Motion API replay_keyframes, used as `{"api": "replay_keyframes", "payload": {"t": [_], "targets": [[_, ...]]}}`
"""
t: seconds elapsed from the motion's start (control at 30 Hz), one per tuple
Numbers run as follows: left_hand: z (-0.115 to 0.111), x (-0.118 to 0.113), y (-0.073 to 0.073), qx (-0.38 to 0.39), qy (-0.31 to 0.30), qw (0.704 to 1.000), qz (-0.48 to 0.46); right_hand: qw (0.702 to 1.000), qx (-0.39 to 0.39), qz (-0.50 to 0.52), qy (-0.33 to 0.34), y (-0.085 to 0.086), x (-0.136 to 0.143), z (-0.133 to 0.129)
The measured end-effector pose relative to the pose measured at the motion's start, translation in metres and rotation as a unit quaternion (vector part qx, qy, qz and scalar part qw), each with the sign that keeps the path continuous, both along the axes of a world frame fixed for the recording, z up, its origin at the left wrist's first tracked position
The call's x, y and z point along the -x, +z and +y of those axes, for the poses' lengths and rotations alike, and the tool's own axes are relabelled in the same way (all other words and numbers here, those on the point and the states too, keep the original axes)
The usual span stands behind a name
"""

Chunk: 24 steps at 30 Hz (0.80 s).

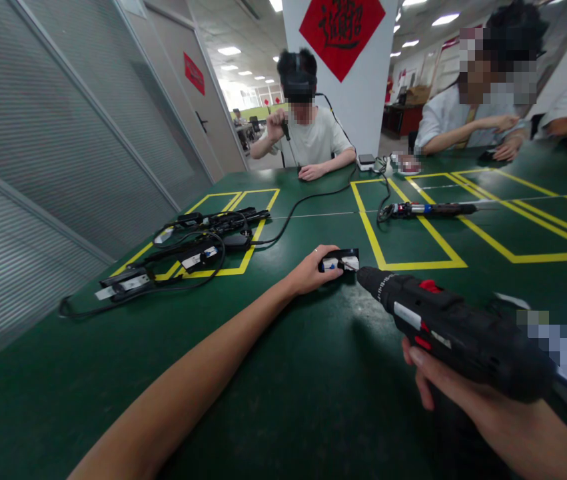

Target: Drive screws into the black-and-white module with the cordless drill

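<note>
My left hand (pixel 317 270) reaches out to the middle of the green table (pixel 283 373) and grips a small black box-shaped device (pixel 350 259) with white labels and a bit of blue on its near face. Thumb and fingers close on its left part. My right hand (pixel 456 387) is wrapped round the handle of a black cordless drill (pixel 443 327) with red switches. The drill's chuck points at the right end of the device. Whether the bit touches the device I cannot tell.
Several black devices with cables (pixel 203 250) lie at the left inside yellow tape. A cable runs back towards a person (pixel 308 133) across the table, who holds a screwdriver. A dark stick-like tool (pixel 428 209) lies at the right. Another person (pixel 478 127) sits behind it.
</note>
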<state>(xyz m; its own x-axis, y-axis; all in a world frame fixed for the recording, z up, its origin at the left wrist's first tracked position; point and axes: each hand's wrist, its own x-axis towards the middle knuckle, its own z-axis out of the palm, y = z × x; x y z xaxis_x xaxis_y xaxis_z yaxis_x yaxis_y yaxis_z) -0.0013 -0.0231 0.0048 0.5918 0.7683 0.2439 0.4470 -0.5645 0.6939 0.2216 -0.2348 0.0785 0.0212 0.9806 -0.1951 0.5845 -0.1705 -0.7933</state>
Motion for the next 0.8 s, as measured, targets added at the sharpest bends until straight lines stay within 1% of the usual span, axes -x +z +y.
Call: {"api": "replay_keyframes", "payload": {"t": [0.2, 0.3, 0.4, 0.5, 0.67, 0.8], "targets": [[-0.001, -0.001, 0.000, 0.008, 0.008, 1.000, 0.001, 1.000, -0.015, -0.014, 0.017, -0.007, -0.005, 0.000], [-0.001, 0.000, 0.001, 0.013, 0.009, 1.000, 0.002, 0.999, -0.031, 0.015, 0.014, -0.006, -0.002, 0.000], [-0.001, 0.000, 0.001, 0.013, 0.007, 1.000, 0.001, 0.999, -0.046, 0.013, -0.006, -0.004, 0.002, 0.000], [0.000, 0.000, 0.001, 0.009, 0.004, 1.000, 0.003, 0.999, -0.043, 0.012, -0.007, 0.000, 0.006, 0.001], [0.000, 0.001, 0.001, 0.004, -0.001, 1.000, 0.002, 0.996, -0.046, 0.072, -0.023, 0.010, 0.010, 0.001], [-0.001, 0.001, 0.002, 0.008, 0.000, 1.000, -0.001, 0.995, -0.039, 0.091, -0.019, 0.009, 0.009, 0.000]]}}
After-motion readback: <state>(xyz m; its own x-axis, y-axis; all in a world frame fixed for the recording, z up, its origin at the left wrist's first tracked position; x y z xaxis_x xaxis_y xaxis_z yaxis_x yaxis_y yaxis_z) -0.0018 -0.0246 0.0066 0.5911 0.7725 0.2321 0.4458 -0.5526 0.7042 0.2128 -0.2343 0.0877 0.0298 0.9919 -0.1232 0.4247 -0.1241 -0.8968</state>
